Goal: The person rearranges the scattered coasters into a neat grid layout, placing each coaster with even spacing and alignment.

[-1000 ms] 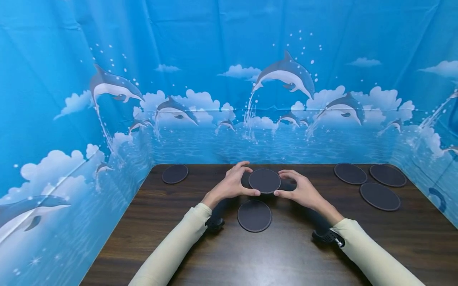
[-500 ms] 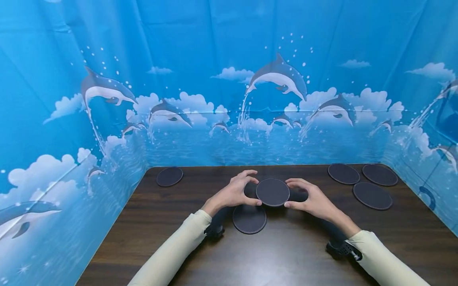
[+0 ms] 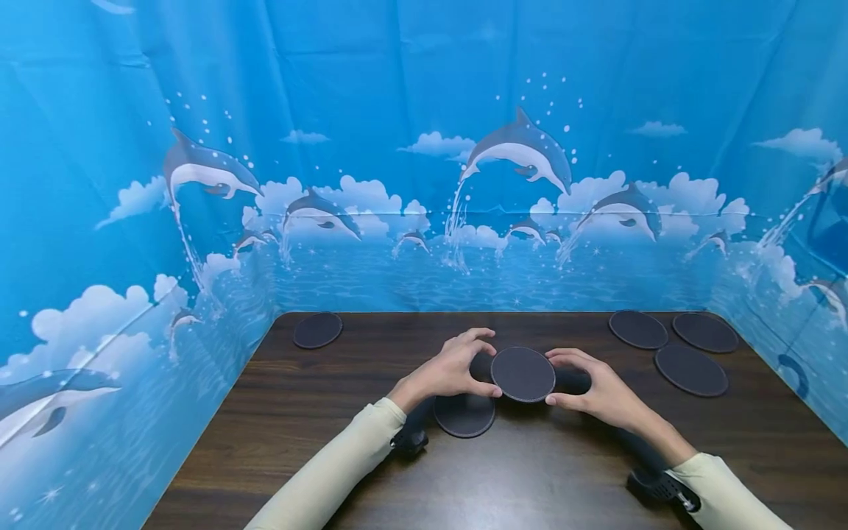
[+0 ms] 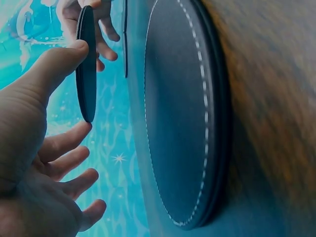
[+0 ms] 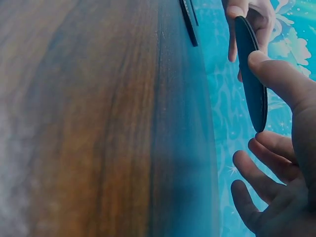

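Note:
A round dark coaster point(image 3: 523, 377) with a stitched rim is held between both hands. My left hand point(image 3: 453, 372) pinches its left edge, thumb on the near side and a forefinger on the far side. On the opposite edge my right hand point(image 3: 603, 390) pinches it in the same way. Both wrist views show this held coaster point(image 4: 86, 69) edge-on, raised off the table, with the other fingers spread. A second coaster point(image 3: 465, 421) lies on the table just left of the held one, its far part hidden behind the left hand; its white stitching shows large in the left wrist view.
One coaster point(image 3: 318, 330) lies at the table's far left corner. Three more, a left one point(image 3: 638, 329), a right one point(image 3: 705, 332) and a nearer one point(image 3: 692, 370), lie grouped at the far right. A blue dolphin-print curtain point(image 3: 371, 276) surrounds the brown wooden table point(image 3: 318, 412).
Both hands have carried the held coaster to the right and a little nearer, past the one on the table. The head view has shifted slightly; the coasters on the table stay put.

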`<action>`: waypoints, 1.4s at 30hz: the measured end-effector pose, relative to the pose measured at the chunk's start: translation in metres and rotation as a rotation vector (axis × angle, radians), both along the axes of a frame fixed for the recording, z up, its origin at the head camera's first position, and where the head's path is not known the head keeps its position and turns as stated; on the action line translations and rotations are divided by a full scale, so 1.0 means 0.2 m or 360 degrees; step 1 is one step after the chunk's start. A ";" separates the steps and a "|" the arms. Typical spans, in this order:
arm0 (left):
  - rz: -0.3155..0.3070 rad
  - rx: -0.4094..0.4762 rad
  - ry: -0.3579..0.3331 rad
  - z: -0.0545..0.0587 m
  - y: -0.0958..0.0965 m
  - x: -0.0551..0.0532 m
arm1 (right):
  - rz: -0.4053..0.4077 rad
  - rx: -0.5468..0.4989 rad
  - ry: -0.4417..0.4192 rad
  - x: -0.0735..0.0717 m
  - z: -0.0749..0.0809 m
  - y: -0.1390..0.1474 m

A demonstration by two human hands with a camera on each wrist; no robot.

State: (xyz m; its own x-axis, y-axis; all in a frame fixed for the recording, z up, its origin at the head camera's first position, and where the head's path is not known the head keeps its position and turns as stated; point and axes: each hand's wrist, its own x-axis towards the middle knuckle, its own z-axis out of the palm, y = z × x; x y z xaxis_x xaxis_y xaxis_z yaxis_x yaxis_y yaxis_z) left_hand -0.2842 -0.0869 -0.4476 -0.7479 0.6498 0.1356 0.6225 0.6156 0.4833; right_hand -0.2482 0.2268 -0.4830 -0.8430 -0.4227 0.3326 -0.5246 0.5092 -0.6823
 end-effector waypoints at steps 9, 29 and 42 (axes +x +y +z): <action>-0.0033 -0.0058 -0.0018 -0.02 0.04 0.03 | 0.0007 0.0098 -0.0017 0.03 0.00 0.03; -0.0107 -0.0223 -0.0008 -0.06 0.08 0.06 | 0.0024 0.0363 -0.0044 0.02 0.01 0.05; -0.0140 -0.0323 -0.0078 -0.06 0.08 0.07 | 0.0039 0.0510 0.0026 0.03 0.01 0.04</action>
